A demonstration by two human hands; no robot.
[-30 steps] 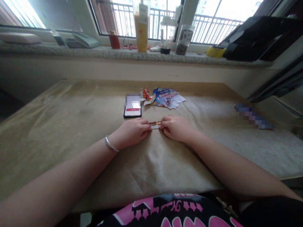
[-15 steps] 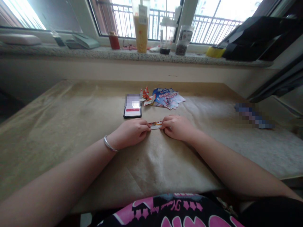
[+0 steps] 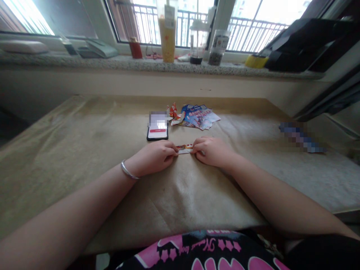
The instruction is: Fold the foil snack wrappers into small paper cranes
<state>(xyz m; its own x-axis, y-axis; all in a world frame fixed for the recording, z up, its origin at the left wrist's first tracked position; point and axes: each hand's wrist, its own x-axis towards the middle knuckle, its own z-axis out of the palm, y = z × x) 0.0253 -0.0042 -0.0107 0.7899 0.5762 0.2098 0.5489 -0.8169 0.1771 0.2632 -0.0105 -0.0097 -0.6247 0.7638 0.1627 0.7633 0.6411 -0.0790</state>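
Observation:
A narrow folded strip of printed paper (image 3: 185,149), red and yellow with a white lower edge, lies on the table between my hands. My left hand (image 3: 157,155) pinches its left end between thumb and fingers, the wrist wearing a silver bangle (image 3: 128,170). At the right end, my right hand (image 3: 209,151) has its fingertips closed on the paper. Just beyond my left hand lies a phone (image 3: 157,129) with a lit screen. Behind the strip sit a folded orange and white paper piece (image 3: 176,115) and a fanned stack of blue printed sheets (image 3: 198,116).
A tan cover spreads over the table (image 3: 70,150). Far right lies a blurred blue item (image 3: 302,138). Along the stone windowsill (image 3: 118,62) stand a tall cup of yellow contents (image 3: 168,37), a red jar (image 3: 135,48), clear cups and a black object (image 3: 298,45).
My left hand and bangle have shifted very slightly left. Both hands keep their hold on the paper strip, and the other things stay where they were.

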